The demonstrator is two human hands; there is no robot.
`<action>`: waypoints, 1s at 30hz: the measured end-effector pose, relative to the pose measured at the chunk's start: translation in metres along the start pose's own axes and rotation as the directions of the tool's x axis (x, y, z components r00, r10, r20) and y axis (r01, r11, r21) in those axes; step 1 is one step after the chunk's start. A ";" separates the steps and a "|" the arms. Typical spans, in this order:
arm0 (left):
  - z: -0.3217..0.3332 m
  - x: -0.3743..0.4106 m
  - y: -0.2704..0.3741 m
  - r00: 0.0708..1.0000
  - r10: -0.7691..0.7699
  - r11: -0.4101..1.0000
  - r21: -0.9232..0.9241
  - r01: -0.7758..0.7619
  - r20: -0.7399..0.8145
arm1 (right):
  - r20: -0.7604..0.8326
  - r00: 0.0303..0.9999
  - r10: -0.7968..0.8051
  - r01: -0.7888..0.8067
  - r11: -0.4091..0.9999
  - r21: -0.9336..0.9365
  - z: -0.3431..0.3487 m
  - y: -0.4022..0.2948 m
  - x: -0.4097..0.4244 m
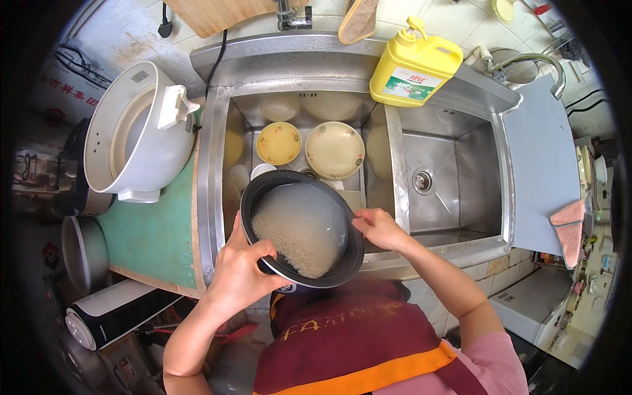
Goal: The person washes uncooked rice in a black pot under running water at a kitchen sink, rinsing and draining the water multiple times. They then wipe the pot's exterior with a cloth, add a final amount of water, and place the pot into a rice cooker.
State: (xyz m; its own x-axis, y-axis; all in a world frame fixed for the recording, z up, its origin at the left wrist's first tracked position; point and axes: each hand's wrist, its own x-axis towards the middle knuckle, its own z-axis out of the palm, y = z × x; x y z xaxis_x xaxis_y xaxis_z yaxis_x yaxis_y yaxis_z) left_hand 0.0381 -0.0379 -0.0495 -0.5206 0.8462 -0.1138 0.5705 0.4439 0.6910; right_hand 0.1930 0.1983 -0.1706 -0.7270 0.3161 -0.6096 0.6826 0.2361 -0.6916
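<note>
A dark rice cooker inner pot (351,256) is held over the front of the left sink basin (382,163). It tilts so that cloudy water (321,207) pools toward its far side, while wet rice grains (281,242) lie at the near left. My left hand (244,264) grips the pot's near left rim, thumb over the edge. On the right rim, my right hand (380,228) pinches the pot with fingers curled. In the basin beyond lie a yellow plate (279,143) and a larger cream plate (335,150). A small white dish (262,170) is partly hidden behind the pot.
A white rice cooker body (168,163) stands on the green counter (153,232) at left. The yellow detergent jug (414,69) sits behind the divider. To the right are the second basin (437,148), a curved faucet (538,59) and a pink cloth (568,229) over the counter edge.
</note>
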 end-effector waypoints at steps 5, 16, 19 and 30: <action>-0.003 0.000 0.002 0.999 -0.037 0.999 0.021 0.036 0.024 | -0.002 1.000 -0.030 0.030 0.999 -0.024 0.003 0.001 0.002; -0.009 0.004 0.005 1.000 0.031 0.999 0.014 -0.031 0.003 | 0.054 0.998 -0.029 0.029 1.000 -0.001 0.006 -0.006 -0.002; -0.011 0.003 0.006 1.000 0.018 1.000 0.025 -0.018 0.025 | 0.078 0.996 -0.035 0.032 0.999 0.032 0.011 -0.001 0.000; -0.024 0.003 0.015 0.994 -0.065 0.998 0.029 0.063 0.088 | 0.127 0.989 -0.076 0.066 0.995 0.079 0.020 -0.001 -0.007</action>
State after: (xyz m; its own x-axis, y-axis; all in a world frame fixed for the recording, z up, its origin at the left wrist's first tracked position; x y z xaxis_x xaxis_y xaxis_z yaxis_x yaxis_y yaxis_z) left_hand 0.0301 -0.0360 -0.0229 -0.4986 0.8381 -0.2215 0.5550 0.5049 0.6611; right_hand 0.1956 0.1776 -0.1730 -0.7802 0.1778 -0.5998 0.6251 0.1832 -0.7588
